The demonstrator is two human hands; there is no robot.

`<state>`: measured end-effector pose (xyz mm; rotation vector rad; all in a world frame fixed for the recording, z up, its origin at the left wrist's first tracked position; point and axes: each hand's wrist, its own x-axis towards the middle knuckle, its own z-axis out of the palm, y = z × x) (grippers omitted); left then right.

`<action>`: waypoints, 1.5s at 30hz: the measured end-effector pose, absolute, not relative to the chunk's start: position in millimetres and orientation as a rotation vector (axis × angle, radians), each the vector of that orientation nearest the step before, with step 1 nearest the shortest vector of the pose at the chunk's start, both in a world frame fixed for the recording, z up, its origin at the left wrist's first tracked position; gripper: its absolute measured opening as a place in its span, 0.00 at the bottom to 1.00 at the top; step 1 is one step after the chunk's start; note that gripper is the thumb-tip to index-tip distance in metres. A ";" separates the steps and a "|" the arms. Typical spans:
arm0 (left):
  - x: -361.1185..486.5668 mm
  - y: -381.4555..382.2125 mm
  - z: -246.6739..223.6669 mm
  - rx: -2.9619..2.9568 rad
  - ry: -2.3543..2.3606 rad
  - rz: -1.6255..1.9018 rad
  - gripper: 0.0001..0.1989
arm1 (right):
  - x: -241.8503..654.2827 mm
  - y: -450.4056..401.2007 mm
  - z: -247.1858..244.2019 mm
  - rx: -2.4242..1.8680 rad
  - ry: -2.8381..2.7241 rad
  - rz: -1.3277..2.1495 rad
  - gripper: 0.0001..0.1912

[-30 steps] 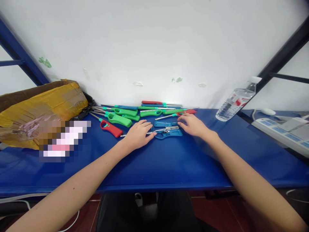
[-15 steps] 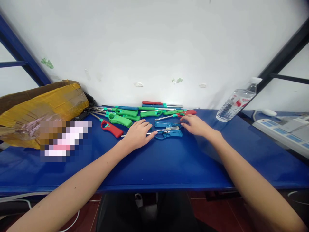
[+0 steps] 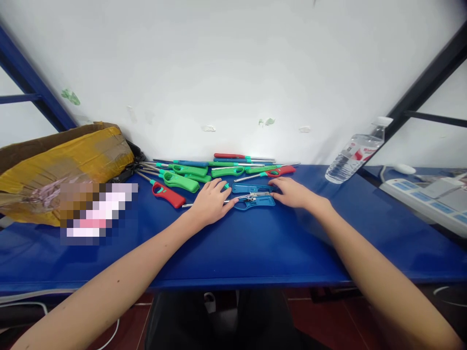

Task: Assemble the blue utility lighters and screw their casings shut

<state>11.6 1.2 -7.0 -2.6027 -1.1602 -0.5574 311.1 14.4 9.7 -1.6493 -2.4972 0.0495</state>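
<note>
Head view: opened blue lighter lies in pieces at the middle of the blue bench (image 3: 233, 257), between the two hands. Upper half-shell (image 3: 245, 188) sits behind the lower half-shell (image 3: 257, 202), whose trigger loop points left; the metal inner parts (image 3: 255, 196) lie over the lower one. Left hand (image 3: 211, 203) is palm down with fingers loosely spread, its thumb at the left end of the lower half-shell and over the metal rod (image 3: 188, 205), which shows on both sides of the hand. Small teal piece (image 3: 226, 186) noted beside its fingertips. Right hand (image 3: 290, 192) has thumb and forefinger parted at the shells' right ends; contact cannot be told. Behind, along the wall, are green lighters (image 3: 181, 181), a red lighter (image 3: 280, 171) and others. Clear bottle (image 3: 352, 158) leans at right; taped carton (image 3: 76, 158) stands at left.
</note>
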 end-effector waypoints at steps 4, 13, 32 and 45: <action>8.5 2.5 -6.3 -2.630 -1.163 -0.512 0.25 | 309.2 13.2 9.7 -1.648 -2.520 0.042 0.20; 6.7 1.4 -4.7 -2.682 -1.181 -0.498 0.25 | 292.0 0.1 27.9 -1.337 -2.500 -0.056 0.16; 13.2 -6.9 -5.2 -2.823 -0.983 -0.741 0.20 | 259.3 -16.4 20.0 -1.050 -2.510 0.121 0.08; 11.7 -4.0 -5.4 -2.836 -0.847 -0.844 0.12 | 258.1 -15.4 15.0 -1.020 -2.507 0.134 0.06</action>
